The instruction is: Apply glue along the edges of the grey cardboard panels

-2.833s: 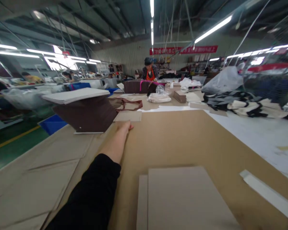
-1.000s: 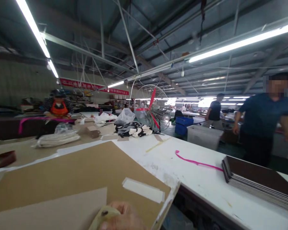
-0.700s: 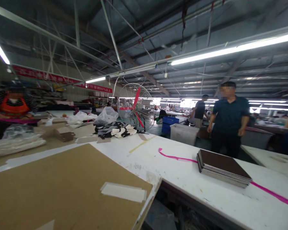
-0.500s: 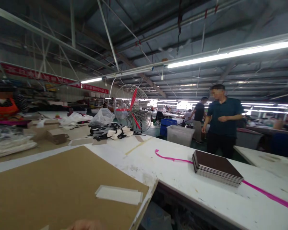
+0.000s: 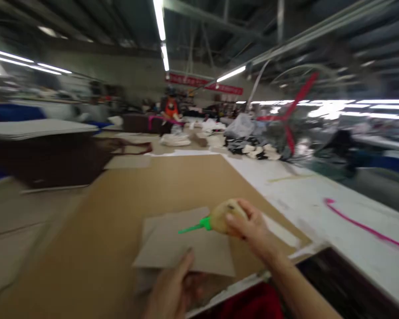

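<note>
At lower centre, the left hand pinches the board, likely light and stiff, by its near edge. Right of centre, the right hand grips the bottle, probably soft, best held round its body.

Bare left grip, bare right grip, right forearm uncovered, blurred dark red clothing

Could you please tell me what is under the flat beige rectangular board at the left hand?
Part of another flat beige piece shows past the board, over the large tan sheet; the covered remainder cannot be seen.
</note>
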### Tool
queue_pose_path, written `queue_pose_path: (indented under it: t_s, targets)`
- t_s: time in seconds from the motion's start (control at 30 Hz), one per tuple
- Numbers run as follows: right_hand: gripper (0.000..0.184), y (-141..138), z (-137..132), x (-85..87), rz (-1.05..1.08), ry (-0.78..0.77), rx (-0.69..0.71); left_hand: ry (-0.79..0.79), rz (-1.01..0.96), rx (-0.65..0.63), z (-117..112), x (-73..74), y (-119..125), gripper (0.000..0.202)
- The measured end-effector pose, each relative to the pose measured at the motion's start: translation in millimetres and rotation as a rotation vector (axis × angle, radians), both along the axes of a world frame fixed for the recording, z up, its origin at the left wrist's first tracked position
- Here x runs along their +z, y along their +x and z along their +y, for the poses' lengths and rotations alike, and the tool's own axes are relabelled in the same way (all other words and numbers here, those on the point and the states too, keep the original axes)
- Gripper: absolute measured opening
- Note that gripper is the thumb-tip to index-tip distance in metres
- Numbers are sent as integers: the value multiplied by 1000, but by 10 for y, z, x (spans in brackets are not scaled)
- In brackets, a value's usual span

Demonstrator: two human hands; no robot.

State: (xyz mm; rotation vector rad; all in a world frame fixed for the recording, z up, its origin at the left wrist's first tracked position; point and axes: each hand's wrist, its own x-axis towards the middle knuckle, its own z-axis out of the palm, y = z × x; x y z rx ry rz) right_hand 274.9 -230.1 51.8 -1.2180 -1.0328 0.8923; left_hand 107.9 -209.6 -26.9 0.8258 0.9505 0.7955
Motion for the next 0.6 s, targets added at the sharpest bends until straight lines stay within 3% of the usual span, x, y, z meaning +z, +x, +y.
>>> queue_pose_path:
  t_s: [0.03,0.1,0.23,0.33,0.6]
  targets:
    - [33,12,29,-18,10,-12,44,-154,-42,61,-61,-19,-114,29]
    - [30,36,130,-71,-20,-33,125,-269,-139,103,-133,-8,-185,28]
    - [29,-13,288,-104,-426,74,181,-344,-204,107,-141,84,-78,29]
    - [30,-117,356,-95,-612,129,233,-384,-232,124,-142,105,-26,31]
    - [26,-396,543,-81,-824,266,386,-539,-330,208,-171,4,155,30]
